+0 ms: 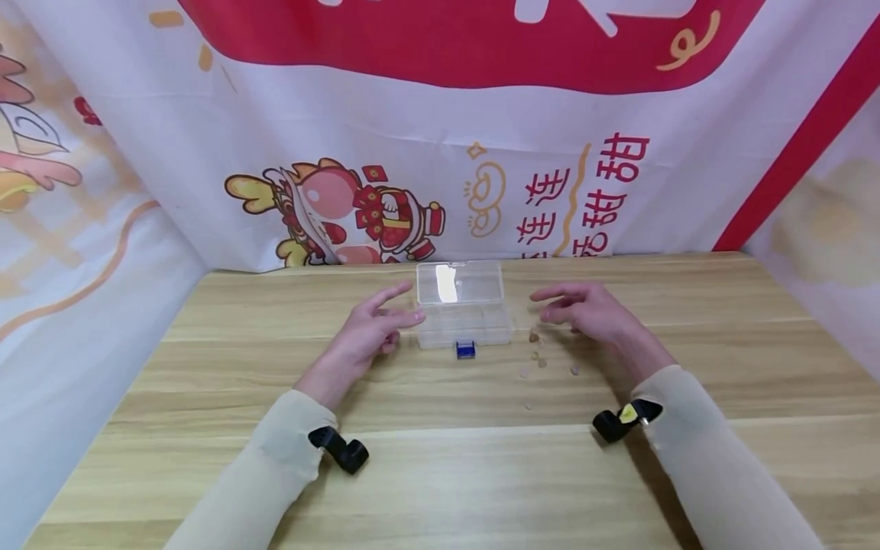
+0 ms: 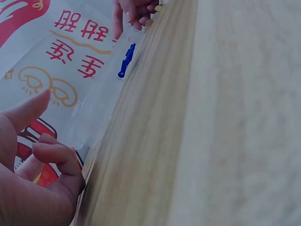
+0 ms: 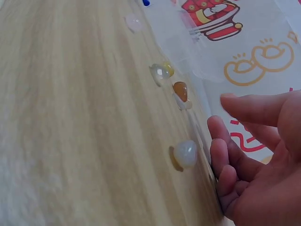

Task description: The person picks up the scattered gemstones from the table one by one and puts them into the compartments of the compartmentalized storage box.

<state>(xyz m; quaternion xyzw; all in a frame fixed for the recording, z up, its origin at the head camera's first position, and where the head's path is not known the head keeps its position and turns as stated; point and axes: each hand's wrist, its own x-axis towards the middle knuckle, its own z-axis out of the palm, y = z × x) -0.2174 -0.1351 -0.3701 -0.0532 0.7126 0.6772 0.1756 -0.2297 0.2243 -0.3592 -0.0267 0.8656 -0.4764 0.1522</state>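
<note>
A clear plastic box (image 1: 440, 330) stands on the table with its transparent lid (image 1: 481, 283) raised at the back. A blue clasp (image 1: 465, 349) shows at its front edge. My left hand (image 1: 367, 328) is at the box's left side, its fingers partly extended and holding nothing; whether a fingertip touches the box I cannot tell. My right hand (image 1: 591, 312) hovers right of the box, fingers loosely bent and nothing between them. Beside and below it lie several small polished stones, among them a brown stone (image 3: 180, 91) and a whitish stone (image 3: 186, 154).
The wooden table (image 1: 454, 481) stretches toward me and out to both sides. A printed white and red cloth (image 1: 426, 137) hangs behind the box and along both sides. A pale pink stone (image 3: 134, 22) lies apart from the others, nearer the box's front.
</note>
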